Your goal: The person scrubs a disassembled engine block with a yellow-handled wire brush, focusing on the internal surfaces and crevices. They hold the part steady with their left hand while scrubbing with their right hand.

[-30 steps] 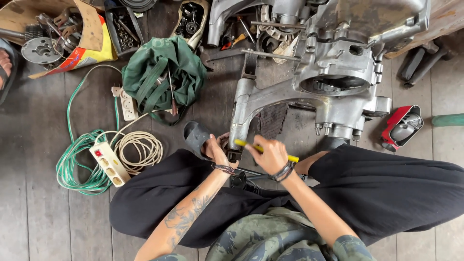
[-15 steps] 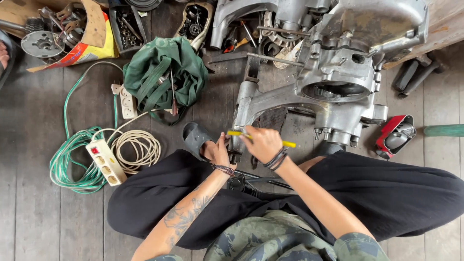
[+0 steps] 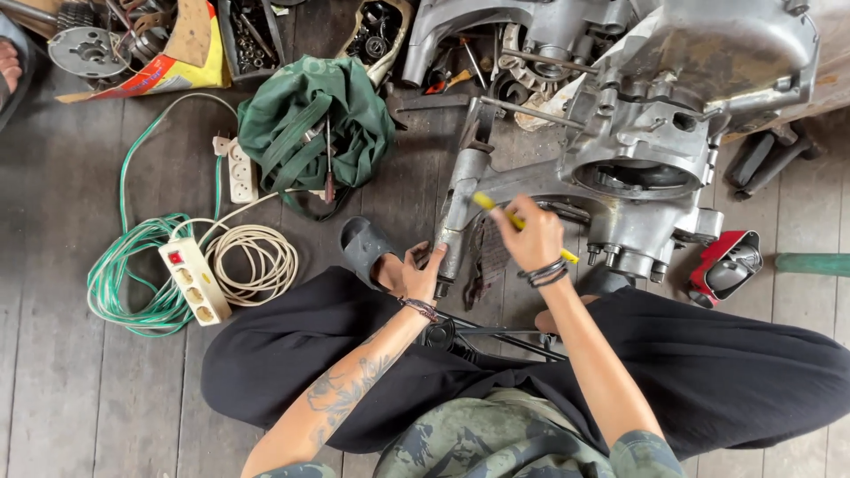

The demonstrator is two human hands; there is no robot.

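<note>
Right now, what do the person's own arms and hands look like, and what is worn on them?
Both forearms are bare, below short camouflage sleeves. The left arm has a dark tattoo and a beaded bracelet at the wrist. The right wrist wears dark bands. No gloves on either hand.

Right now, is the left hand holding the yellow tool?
No: the yellow tool is in the right hand, while the left hand grips the lower end of the engine case.
</note>
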